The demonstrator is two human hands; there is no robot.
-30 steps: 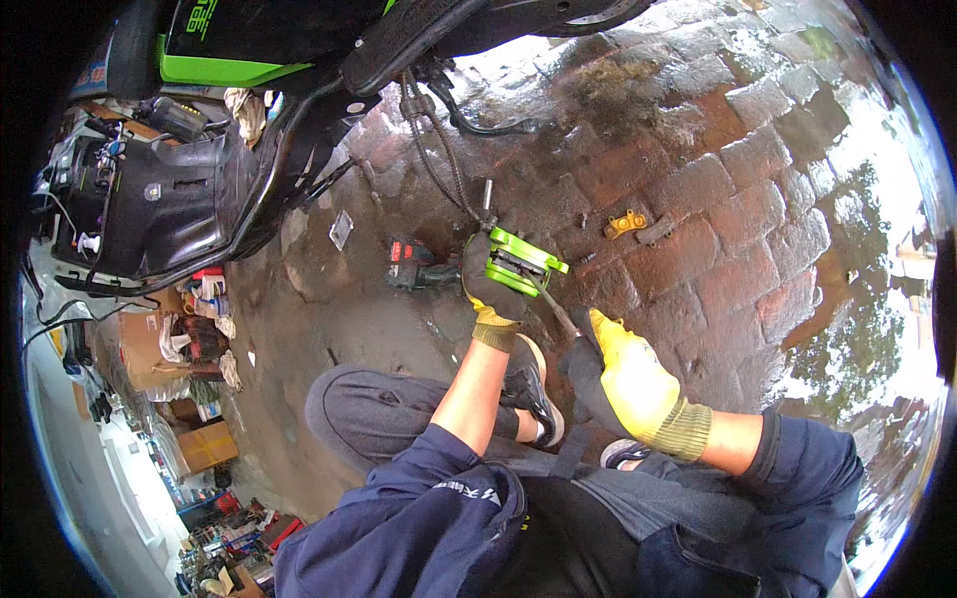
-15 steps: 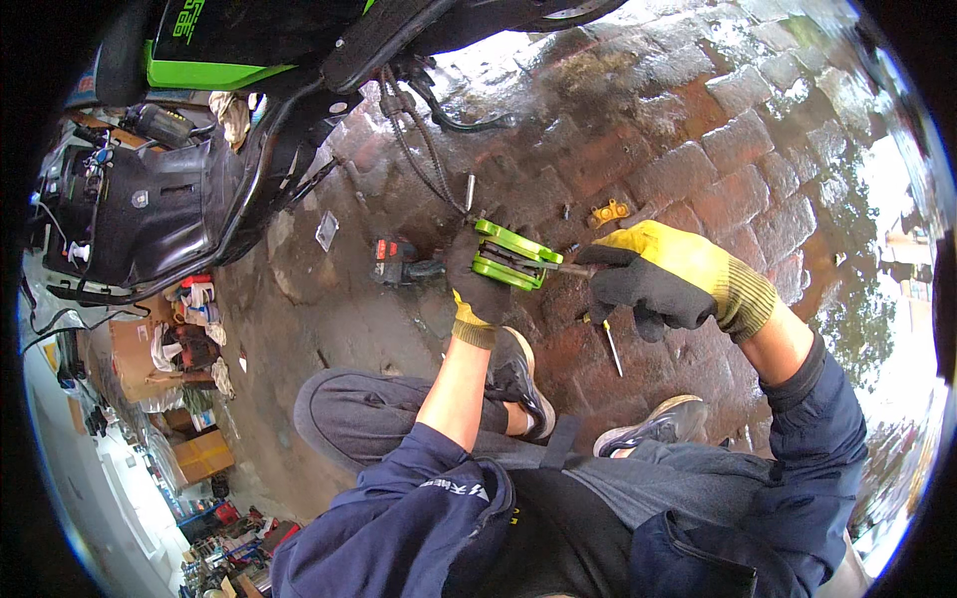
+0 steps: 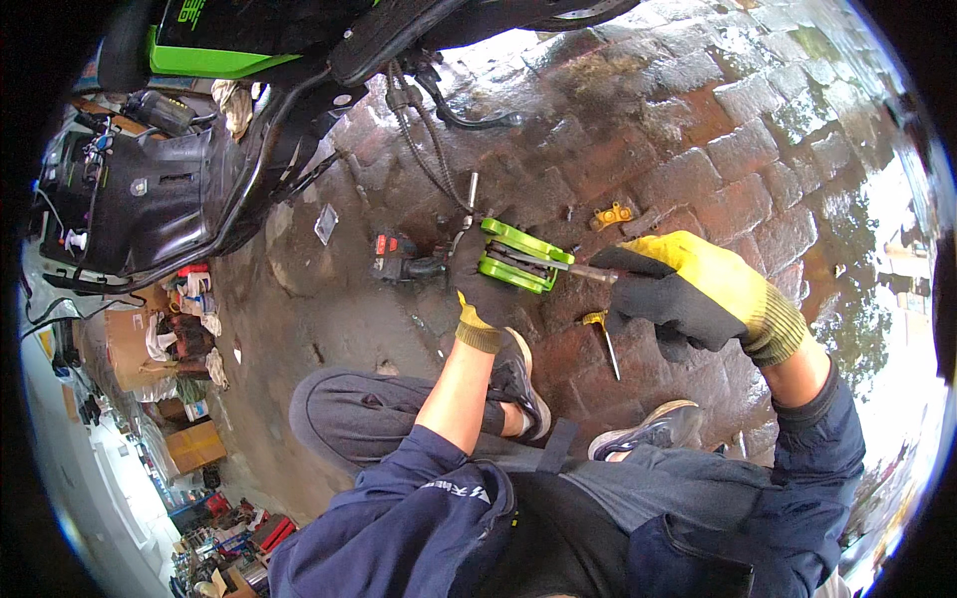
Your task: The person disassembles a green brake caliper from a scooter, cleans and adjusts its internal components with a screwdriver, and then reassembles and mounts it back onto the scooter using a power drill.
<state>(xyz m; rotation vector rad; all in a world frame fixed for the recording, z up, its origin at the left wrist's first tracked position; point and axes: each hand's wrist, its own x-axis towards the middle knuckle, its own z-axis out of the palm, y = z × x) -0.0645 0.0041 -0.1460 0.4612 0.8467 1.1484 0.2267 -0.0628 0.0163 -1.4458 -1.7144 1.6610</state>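
Note:
Gripped in my gloved left hand (image 3: 478,283) is a bright green brake caliper (image 3: 513,237), its slot facing right. A braided hose (image 3: 427,151) runs up from the caliper's far end toward the vehicle. My right hand (image 3: 693,294), in a yellow and black glove, is closed round a flat metal tool that looks like a screwdriver (image 3: 590,270). Its blade reaches into the slot between the caliper's two halves; its handle is hidden by the glove. Just below, a yellow-handled screwdriver (image 3: 604,339) lies on the ground.
A black motorbike or scooter body (image 3: 189,199) with green trim fills the upper left. On the wet brick ground (image 3: 668,159) lie a red and black power tool (image 3: 399,259) and a gold bracket (image 3: 611,215). Cardboard boxes (image 3: 196,446) and clutter stand at the left.
My right hand has shifted slightly right and down with the tool, whose blade still reaches into the slot. The caliper in my left hand has moved slightly right.

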